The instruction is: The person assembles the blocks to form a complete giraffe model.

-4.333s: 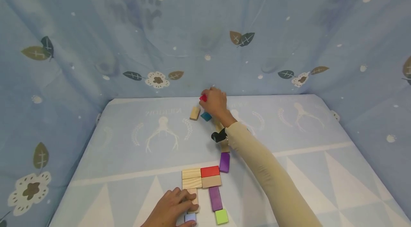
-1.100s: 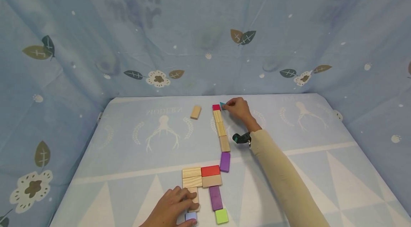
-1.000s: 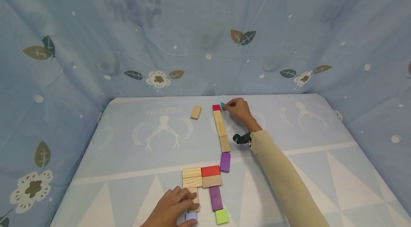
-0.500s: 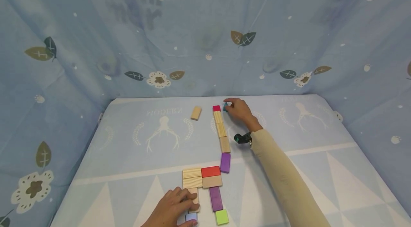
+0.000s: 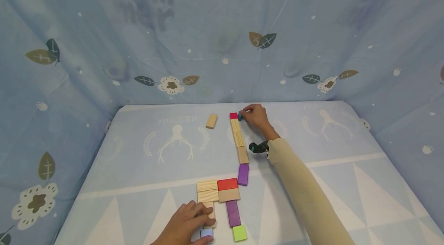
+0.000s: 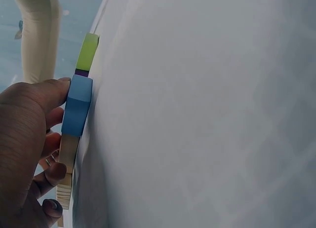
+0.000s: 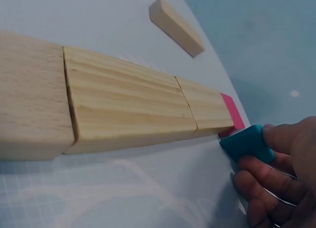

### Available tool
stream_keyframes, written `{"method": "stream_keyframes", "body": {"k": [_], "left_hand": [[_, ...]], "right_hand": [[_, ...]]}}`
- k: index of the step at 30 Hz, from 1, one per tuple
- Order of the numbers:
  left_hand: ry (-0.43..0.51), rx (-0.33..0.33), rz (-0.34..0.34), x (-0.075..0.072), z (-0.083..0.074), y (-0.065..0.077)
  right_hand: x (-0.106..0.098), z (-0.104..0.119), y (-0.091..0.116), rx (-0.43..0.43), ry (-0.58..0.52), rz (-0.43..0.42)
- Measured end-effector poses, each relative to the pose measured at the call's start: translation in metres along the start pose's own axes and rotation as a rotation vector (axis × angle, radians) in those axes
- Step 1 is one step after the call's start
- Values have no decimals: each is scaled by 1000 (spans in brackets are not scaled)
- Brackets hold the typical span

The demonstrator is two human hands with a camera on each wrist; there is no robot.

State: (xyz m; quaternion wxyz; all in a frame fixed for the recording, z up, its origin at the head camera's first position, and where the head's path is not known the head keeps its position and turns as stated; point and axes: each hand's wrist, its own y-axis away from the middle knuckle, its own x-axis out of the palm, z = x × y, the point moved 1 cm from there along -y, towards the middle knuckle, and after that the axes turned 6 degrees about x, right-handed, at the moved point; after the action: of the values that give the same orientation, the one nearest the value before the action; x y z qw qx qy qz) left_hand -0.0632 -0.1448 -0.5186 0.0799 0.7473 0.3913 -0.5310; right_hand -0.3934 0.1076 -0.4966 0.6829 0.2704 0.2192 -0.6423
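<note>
My right hand [image 5: 256,116] pinches a small teal block [image 7: 248,142] between thumb and fingers, close beside the red end block [image 5: 234,116] of a row. From that red block the row runs toward me through several plain wooden blocks [image 7: 126,102] to a purple block [image 5: 243,175]. Near the front edge of the head view, my left hand [image 5: 187,224] rests on the blocks with relaxed fingers. Its thumb touches a blue block [image 6: 77,104], and its fingertips lie on a wooden block [image 5: 209,207] just beyond that.
A loose wooden block [image 5: 211,121] lies left of the row's far end. Near the left hand are wood-grain blocks [image 5: 207,191], a red block [image 5: 227,184], a purple block [image 5: 233,213] and a lime-green block [image 5: 239,233]. A patterned cloth [image 5: 222,44] hangs behind the table.
The red block, earlier in my right hand, now lies at the row's far end. The teal block has moved to the row's right; my fingers opened around it and pinched it again. The left hand stayed put.
</note>
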Motion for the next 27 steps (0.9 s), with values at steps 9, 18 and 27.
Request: {"method": "stream_keyframes", "body": {"k": [9, 18, 27], "left_hand": [[-1, 1, -8, 1, 0, 0], [6, -11, 6, 0, 1, 0], [-3, -1, 12, -1, 0, -1]], "right_hand": [[2, 2, 1, -13, -16, -2], [4, 4, 1, -2, -22, 17], [1, 26, 7, -241, 236, -155]]}}
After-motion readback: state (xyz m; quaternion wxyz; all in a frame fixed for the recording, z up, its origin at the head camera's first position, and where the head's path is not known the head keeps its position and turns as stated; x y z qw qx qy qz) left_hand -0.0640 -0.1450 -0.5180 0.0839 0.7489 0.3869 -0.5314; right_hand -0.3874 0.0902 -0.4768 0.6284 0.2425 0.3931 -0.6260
